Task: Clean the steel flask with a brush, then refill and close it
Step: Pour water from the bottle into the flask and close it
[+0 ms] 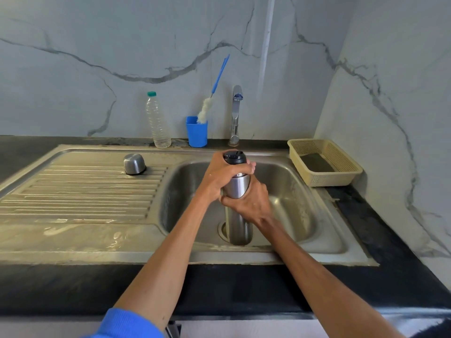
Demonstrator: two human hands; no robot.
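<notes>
I hold the steel flask [236,187] upright over the sink basin [295,206]. My left hand [224,176] wraps around its black stopper [233,157] at the top. My right hand [251,203] grips the flask's body lower down. The flask's steel cup lid [134,163] stands upside down on the draining board [80,191] to the left. A bottle brush [212,98] with a blue handle and white bristles leans in a blue cup [196,132] behind the sink.
A tap [236,113] stands behind the basin, just beyond the flask. A clear plastic bottle [157,120] with a green cap stands left of the blue cup. A beige basket [324,162] with a dark sponge sits at the right. Marble walls close the back and right.
</notes>
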